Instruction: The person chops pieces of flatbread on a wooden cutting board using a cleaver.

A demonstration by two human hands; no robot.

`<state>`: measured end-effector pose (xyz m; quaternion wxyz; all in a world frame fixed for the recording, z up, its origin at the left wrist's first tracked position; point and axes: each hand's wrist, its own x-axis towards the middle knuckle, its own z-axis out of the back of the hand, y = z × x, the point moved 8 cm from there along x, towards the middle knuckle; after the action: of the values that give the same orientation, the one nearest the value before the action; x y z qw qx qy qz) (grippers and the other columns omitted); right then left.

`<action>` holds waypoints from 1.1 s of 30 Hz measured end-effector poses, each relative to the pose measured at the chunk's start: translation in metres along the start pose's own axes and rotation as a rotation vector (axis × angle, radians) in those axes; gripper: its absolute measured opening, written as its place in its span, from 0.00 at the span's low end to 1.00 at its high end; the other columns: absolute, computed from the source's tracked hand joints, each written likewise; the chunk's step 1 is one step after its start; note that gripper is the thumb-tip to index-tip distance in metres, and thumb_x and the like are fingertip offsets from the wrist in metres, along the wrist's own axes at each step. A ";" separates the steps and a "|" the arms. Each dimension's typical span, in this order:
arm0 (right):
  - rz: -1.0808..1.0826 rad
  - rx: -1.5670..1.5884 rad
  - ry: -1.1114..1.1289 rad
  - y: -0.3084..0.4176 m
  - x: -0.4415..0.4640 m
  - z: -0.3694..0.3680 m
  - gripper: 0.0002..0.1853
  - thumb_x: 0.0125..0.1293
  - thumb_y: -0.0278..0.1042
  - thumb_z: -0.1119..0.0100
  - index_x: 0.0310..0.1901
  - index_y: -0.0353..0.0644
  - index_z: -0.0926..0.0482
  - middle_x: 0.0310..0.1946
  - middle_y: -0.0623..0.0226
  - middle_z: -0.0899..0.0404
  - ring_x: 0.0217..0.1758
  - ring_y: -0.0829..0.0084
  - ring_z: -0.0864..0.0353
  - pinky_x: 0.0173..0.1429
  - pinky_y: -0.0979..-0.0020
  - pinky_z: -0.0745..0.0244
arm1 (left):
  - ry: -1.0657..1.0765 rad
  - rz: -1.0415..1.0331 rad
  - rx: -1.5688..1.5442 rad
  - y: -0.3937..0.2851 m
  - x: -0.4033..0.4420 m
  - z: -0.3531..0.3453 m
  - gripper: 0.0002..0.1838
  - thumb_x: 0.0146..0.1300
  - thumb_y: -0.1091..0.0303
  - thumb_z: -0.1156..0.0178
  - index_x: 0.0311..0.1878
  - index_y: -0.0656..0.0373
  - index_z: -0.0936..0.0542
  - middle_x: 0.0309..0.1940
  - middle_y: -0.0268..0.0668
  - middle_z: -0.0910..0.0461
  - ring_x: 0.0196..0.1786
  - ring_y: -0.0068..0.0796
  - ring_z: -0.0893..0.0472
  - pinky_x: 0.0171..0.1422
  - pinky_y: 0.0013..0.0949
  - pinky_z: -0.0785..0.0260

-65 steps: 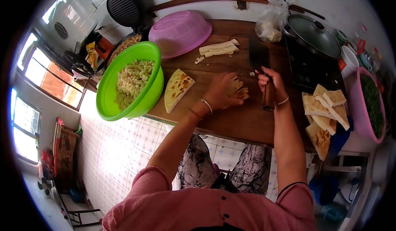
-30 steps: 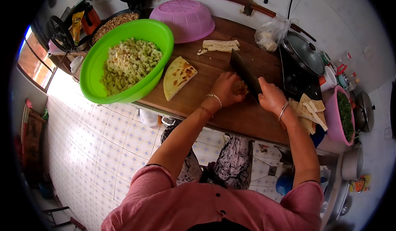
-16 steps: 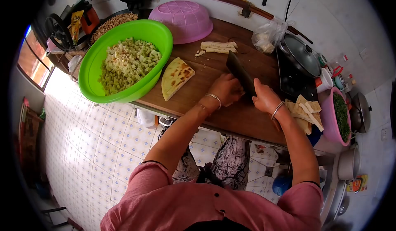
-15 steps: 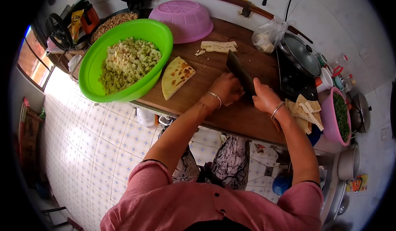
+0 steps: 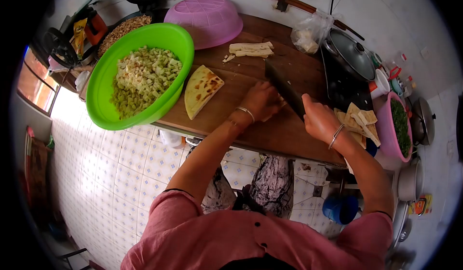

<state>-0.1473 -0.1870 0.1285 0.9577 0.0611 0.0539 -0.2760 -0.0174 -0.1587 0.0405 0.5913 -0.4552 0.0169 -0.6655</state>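
Observation:
My right hand (image 5: pixel 320 119) is wrapped round the handle of a kitchen cleaver (image 5: pixel 285 89), whose dark blade slants up and to the left over the wooden tabletop (image 5: pixel 231 134). Close on the blade's left side, my left hand (image 5: pixel 263 101) presses down with curled fingers on a piece of flatbread, mostly hidden beneath them. A browned flatbread wedge (image 5: pixel 202 91) lies left of that hand. Beyond it are stacked flatbread strips (image 5: pixel 251 49) with a few crumbs. More flatbread pieces (image 5: pixel 359 120) are piled to the right of my right hand.
A green basin (image 5: pixel 188 53) of pale diced food stands at the left, with an upturned pink basket (image 5: pixel 205 21) behind. At the right are a lidded pan (image 5: pixel 351 55), a plastic bag (image 5: pixel 308 34) and a pink basin (image 5: pixel 406 144) of chopped greens. A blue bucket (image 5: pixel 340 208) sits below.
My right hand has moved slightly right and down with the cleaver, and the blade stands a little farther from my left fingers. The whole view has shifted slightly.

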 end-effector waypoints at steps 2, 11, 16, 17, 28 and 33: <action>-0.013 0.000 0.087 -0.001 -0.001 -0.002 0.12 0.53 0.19 0.51 0.40 0.33 0.39 0.29 0.38 0.24 0.37 0.40 0.23 0.41 0.46 0.29 | -0.031 -0.019 0.012 0.002 -0.001 0.000 0.21 0.40 0.66 0.33 0.42 0.55 0.23 0.46 0.41 0.27 0.46 0.48 0.29 0.52 0.44 0.33; -0.017 0.209 0.219 -0.015 0.026 -0.016 0.20 0.57 0.25 0.47 0.49 0.29 0.42 0.35 0.34 0.26 0.43 0.37 0.28 0.45 0.49 0.32 | -0.003 0.111 -0.079 0.002 0.003 0.003 0.18 0.44 0.68 0.33 0.41 0.56 0.24 0.44 0.41 0.27 0.48 0.47 0.29 0.53 0.43 0.34; 0.055 0.261 0.015 -0.015 0.079 -0.027 0.18 0.56 0.23 0.47 0.46 0.30 0.41 0.32 0.37 0.25 0.40 0.39 0.25 0.44 0.50 0.30 | -0.004 0.049 -0.110 -0.009 0.008 0.005 0.18 0.44 0.67 0.33 0.41 0.56 0.24 0.44 0.41 0.27 0.48 0.47 0.29 0.52 0.42 0.33; 0.049 0.264 0.005 -0.009 0.091 -0.025 0.16 0.54 0.22 0.47 0.43 0.32 0.39 0.31 0.39 0.24 0.39 0.41 0.23 0.43 0.49 0.29 | -0.007 0.050 -0.097 -0.010 0.008 0.012 0.18 0.44 0.67 0.33 0.41 0.56 0.24 0.44 0.42 0.28 0.48 0.47 0.29 0.52 0.42 0.33; 0.045 0.107 -0.021 -0.009 0.053 -0.005 0.16 0.56 0.24 0.47 0.44 0.33 0.39 0.32 0.39 0.23 0.39 0.40 0.23 0.44 0.48 0.29 | -0.031 0.141 -0.119 -0.006 0.002 0.010 0.23 0.43 0.65 0.33 0.45 0.57 0.25 0.45 0.43 0.29 0.49 0.48 0.29 0.52 0.42 0.32; 0.011 0.030 0.100 0.001 0.013 -0.001 0.14 0.56 0.22 0.50 0.43 0.33 0.39 0.30 0.38 0.24 0.38 0.38 0.24 0.44 0.48 0.29 | -0.061 0.113 -0.177 0.007 -0.001 0.002 0.22 0.42 0.66 0.33 0.44 0.58 0.25 0.47 0.45 0.29 0.50 0.50 0.30 0.55 0.43 0.32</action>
<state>-0.1361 -0.1932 0.1255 0.9542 0.0893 0.0972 -0.2684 -0.0106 -0.1591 0.0374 0.5856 -0.5240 0.0830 -0.6129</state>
